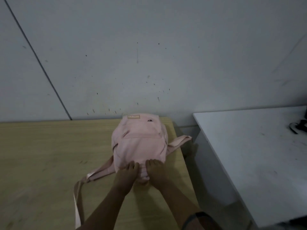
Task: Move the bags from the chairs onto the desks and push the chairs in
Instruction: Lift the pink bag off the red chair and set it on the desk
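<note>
A pink backpack (139,143) lies flat on the wooden desk (49,155), near the desk's right edge and close to the wall. One strap trails toward me on the left, and another hangs off the right edge. My left hand (127,173) and my right hand (157,171) both rest side by side on the near end of the backpack, fingers curled onto the fabric around its top handle. No chair is in view.
A white desk (249,155) stands to the right, separated from the wooden desk by a narrow gap. A dark object with a cord (299,126) lies at its far right edge. A grey wall (149,55) runs just behind both desks.
</note>
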